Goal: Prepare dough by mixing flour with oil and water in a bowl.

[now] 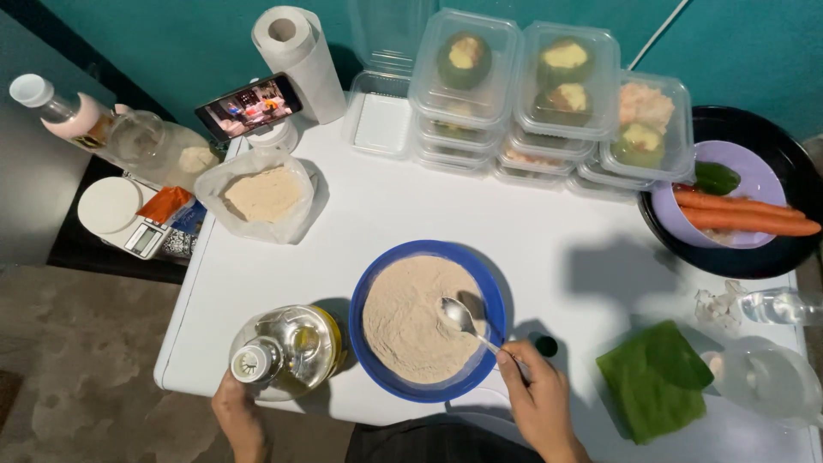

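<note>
Flour (410, 321) fills one blue bowl (369, 283) near the front edge of the white table (549, 240), with one metal spoon (463, 321) resting in it, one clear oil bottle (287, 350) at the bowl's nine o'clock, and one small dark cap (545, 345) at its three o'clock. Right hand (540, 399) comes in from five o'clock, fingers pinched on the spoon handle; left hand (238, 411), at seven o'clock, wraps around the bottle's base. Two carrots (737, 214) lie at two o'clock, one paper roll (300, 51) at eleven.
</note>
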